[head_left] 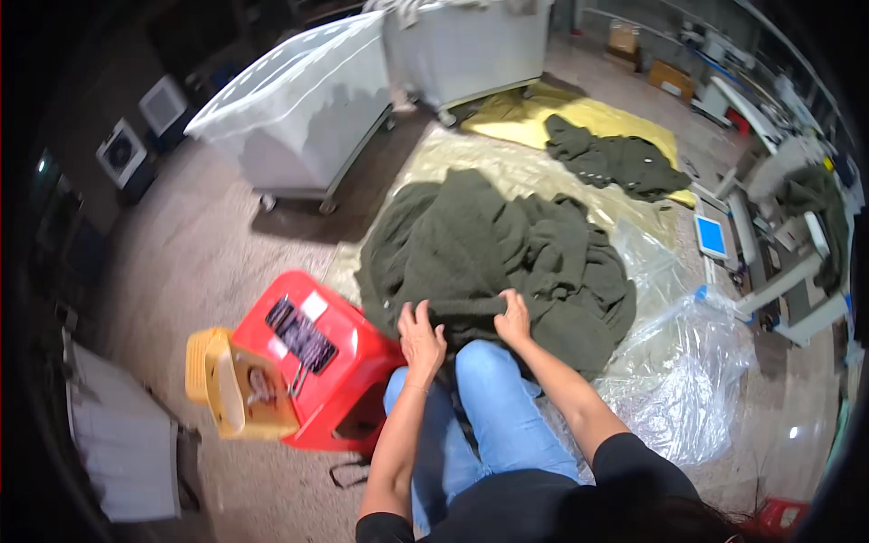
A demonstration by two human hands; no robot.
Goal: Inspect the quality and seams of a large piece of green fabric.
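From my remote post I see a heap of dark green knit cloth (480, 235) before the seated person's knees (484, 366), on a plastic sheet (674, 398) that probably keeps it off the floor (208, 244). The right hand (513, 319) pinches its near edge; the left hand (422, 339) rests open against it, fingers spread, perhaps steadying it. A red stool (367, 344) beside them bears a phone (303, 335), presumably for easy reach
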